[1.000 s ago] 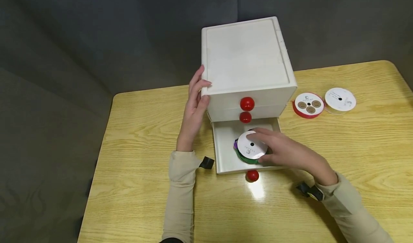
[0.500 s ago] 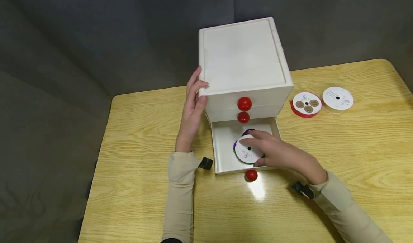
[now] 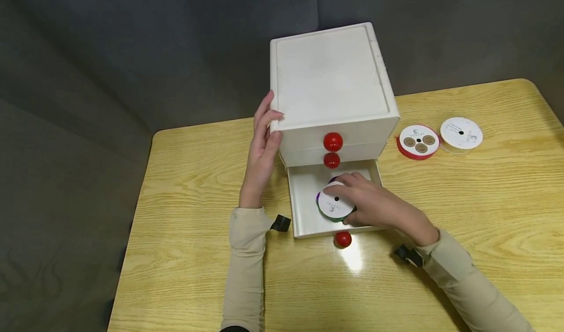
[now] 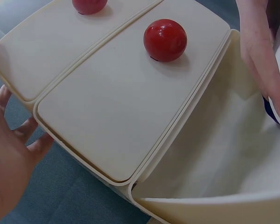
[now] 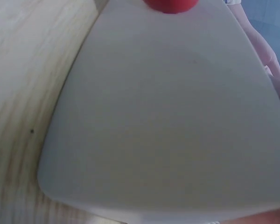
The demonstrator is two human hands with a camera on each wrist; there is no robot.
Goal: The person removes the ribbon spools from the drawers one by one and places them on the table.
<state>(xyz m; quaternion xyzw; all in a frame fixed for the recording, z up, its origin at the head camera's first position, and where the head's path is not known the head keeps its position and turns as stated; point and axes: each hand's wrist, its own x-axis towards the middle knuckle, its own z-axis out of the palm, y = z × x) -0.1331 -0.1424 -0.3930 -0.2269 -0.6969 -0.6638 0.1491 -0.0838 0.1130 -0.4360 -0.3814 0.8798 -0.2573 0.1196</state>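
In the head view, a white drawer cabinet [image 3: 330, 77] with red knobs stands on the table, its bottom drawer [image 3: 304, 195] pulled out. My left hand [image 3: 261, 155] rests against the cabinet's left front corner, fingers spread along its side and top edge. Inside the drawer, my right hand [image 3: 374, 202] holds a white-faced ribbon spool [image 3: 333, 205] with green ribbon, fingers at its far edge and thumb at its near edge. Purple ribbon [image 3: 318, 196] shows beside and behind that spool, mostly covered. In the left wrist view, right-hand fingers [image 4: 270, 79] reach down at the spool.
To the right of the cabinet lie a red ribbon spool [image 3: 418, 142] and a white or cream one [image 3: 461, 135], side by side on the wooden table [image 3: 189, 200]. The drawer's red knob [image 3: 343, 239] faces the front. A dark curtain [image 3: 211, 53] hangs behind.
My right hand has moved left within the drawer, and the green ribbon spool has shifted slightly left with it, first nearer, then back a little. The left hand stays at the cabinet's corner.
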